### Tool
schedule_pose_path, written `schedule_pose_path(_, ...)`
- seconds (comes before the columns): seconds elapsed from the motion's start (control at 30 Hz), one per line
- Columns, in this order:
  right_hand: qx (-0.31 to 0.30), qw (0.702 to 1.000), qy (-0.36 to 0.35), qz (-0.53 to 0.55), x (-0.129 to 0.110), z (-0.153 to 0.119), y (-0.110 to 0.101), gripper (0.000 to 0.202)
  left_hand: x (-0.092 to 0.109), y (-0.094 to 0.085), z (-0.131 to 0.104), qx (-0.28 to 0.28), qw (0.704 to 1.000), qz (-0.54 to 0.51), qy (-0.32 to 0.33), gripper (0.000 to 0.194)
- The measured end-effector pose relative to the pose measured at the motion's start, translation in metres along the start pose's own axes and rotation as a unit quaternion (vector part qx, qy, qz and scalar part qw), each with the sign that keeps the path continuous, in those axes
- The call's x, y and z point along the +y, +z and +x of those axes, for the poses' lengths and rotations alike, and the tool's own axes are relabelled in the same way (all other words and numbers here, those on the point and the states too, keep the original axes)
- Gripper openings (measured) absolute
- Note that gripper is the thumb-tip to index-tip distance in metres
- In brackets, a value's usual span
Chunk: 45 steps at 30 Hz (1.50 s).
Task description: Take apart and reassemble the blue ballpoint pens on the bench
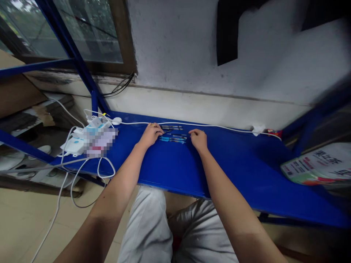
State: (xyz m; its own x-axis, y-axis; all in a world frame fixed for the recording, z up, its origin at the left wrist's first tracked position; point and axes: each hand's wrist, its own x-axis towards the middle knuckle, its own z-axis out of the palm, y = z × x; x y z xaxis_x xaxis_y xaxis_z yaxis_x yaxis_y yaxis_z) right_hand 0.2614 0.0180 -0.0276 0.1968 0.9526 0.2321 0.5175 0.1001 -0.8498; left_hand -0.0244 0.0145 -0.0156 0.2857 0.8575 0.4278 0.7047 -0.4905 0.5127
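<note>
Pens (173,139), slim, some dark, some light blue, lie roughly parallel.

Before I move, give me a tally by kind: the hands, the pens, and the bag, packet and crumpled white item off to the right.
Hands: 2, left hand and right hand
Printed bag: 1
Red packet: 1
Crumpled white item: 1
Pens: several, too small to count
Total: 5, pens left out

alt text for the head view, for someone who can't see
Blue and black pens lie on a blue table between a person's left hand, close against them, and right hand, apart. White power strips sit left, a printed package right.
</note>
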Motion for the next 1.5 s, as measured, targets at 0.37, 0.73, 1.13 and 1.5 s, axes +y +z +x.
schedule_pose_path(0.37, -0.003, 0.997, -0.076, -0.025, 0.009, 0.004, 0.004, 0.030, -0.009, 0.004, 0.001, -0.030, 0.998, 0.051, -0.017, 0.015)
schedule_pose_path(0.73, -0.045, 0.977, -0.157, -0.135, 0.020, 0.018, 0.010, 0.015, -0.006, 0.002, 0.002, -0.041, 0.998, 0.044, -0.001, 0.014)
schedule_pose_path(1.13, -0.046, 0.974, -0.165, -0.147, 0.020, 0.019, 0.010, 0.015, -0.009, 0.013, 0.007, -0.023, 0.999, 0.043, 0.008, 0.020)
schedule_pose_path(1.5, -0.060, 0.977, -0.161, -0.126, 0.014, 0.016, 0.009, 0.015, 0.003, 0.015, 0.010, -0.024, 0.998, 0.041, -0.032, 0.015)
